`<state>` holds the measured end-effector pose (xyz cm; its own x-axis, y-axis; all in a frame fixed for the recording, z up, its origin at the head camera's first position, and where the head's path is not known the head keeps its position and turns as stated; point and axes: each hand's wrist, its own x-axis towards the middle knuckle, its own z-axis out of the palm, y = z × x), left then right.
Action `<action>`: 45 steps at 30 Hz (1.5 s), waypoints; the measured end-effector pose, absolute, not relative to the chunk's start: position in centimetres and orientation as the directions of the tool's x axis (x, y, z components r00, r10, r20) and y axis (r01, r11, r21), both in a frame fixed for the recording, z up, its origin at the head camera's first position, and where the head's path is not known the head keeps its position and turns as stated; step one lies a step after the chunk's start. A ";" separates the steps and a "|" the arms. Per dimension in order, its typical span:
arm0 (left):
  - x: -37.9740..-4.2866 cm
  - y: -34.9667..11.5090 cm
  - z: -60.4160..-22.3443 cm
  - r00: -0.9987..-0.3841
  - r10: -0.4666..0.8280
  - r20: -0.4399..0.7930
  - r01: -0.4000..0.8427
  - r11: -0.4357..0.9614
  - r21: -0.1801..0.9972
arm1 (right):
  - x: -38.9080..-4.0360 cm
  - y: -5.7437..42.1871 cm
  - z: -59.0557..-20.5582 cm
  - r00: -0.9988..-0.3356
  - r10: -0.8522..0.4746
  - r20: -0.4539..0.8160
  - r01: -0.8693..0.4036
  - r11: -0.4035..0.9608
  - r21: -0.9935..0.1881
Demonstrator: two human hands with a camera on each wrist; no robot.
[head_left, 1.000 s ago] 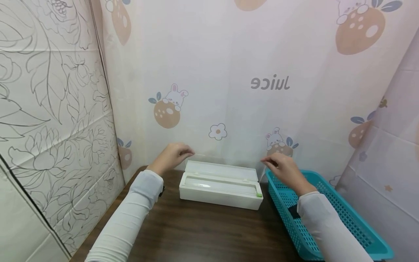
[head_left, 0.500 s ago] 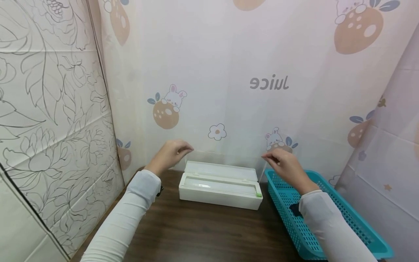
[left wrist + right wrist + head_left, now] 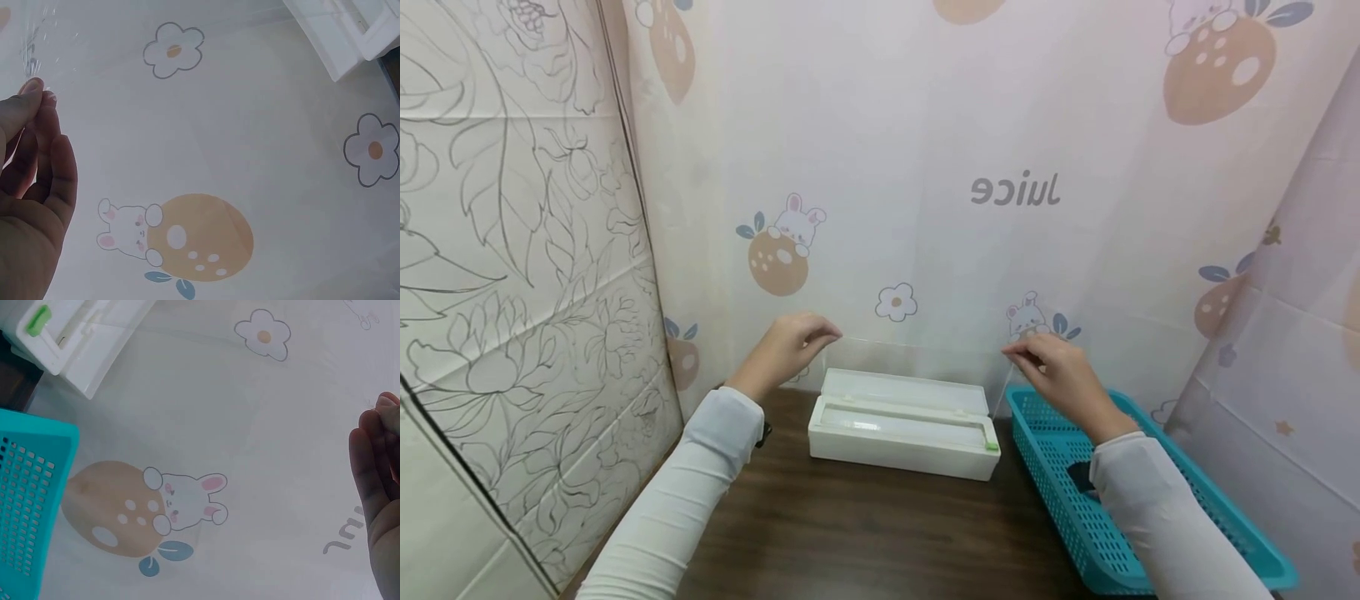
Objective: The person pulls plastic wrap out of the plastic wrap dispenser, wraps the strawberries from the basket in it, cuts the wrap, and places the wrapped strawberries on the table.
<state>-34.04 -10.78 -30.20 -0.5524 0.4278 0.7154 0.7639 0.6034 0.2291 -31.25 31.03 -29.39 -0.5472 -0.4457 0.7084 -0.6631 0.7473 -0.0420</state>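
Note:
A white plastic-wrap dispenser (image 3: 902,458) stands on the table with its lid (image 3: 902,390) raised. Clear plastic wrap (image 3: 917,357) rises out of it and stretches between both hands, its top edge a faint line. My left hand (image 3: 784,354) pinches one corner, above and left of the dispenser. In the left wrist view, the plastic wrap (image 3: 34,59) is gathered in creases at the thumb and fingertips. Above the teal basket, my right hand (image 3: 1060,379) pinches the other corner. A green cutter slide (image 3: 992,447) sits at the dispenser's right end.
The teal basket (image 3: 1247,546) stands close to the dispenser's right, under the right forearm, with a dark item (image 3: 1082,477) inside. A printed curtain (image 3: 880,167) hangs right behind the dispenser. Dark wooden table (image 3: 865,542) lies in front.
Both hands have risen a little, the left hand more clearly, and more plastic wrap shows above the dispenser. The dispenser and basket stay in place.

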 end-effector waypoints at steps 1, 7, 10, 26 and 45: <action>-34.1 -10.8 -30.2 -0.547 0.427 0.720 0.766 0.602 0.225 | -31.2 31.0 -29.3 -0.547 -0.447 0.708 -0.662 0.748 -0.039; -33.9 -10.8 -29.6 -0.509 0.420 0.751 0.780 0.594 0.197 | -30.9 31.0 -28.6 -0.521 -0.459 0.719 -0.678 0.735 -0.023; -33.7 -10.9 -29.3 -0.508 0.422 0.751 0.779 0.596 0.192 | -30.6 31.0 -28.4 -0.507 -0.467 0.725 -0.688 0.725 -0.014; -33.1 -11.2 -28.6 -0.519 0.412 0.749 0.768 0.609 0.198 | -30.1 30.9 -27.3 -0.498 -0.470 0.729 -0.679 0.734 0.010; -33.1 -11.5 -27.1 -0.456 0.432 0.778 0.815 0.553 0.170 | -29.9 30.8 -25.7 -0.441 -0.505 0.742 -0.705 0.706 0.062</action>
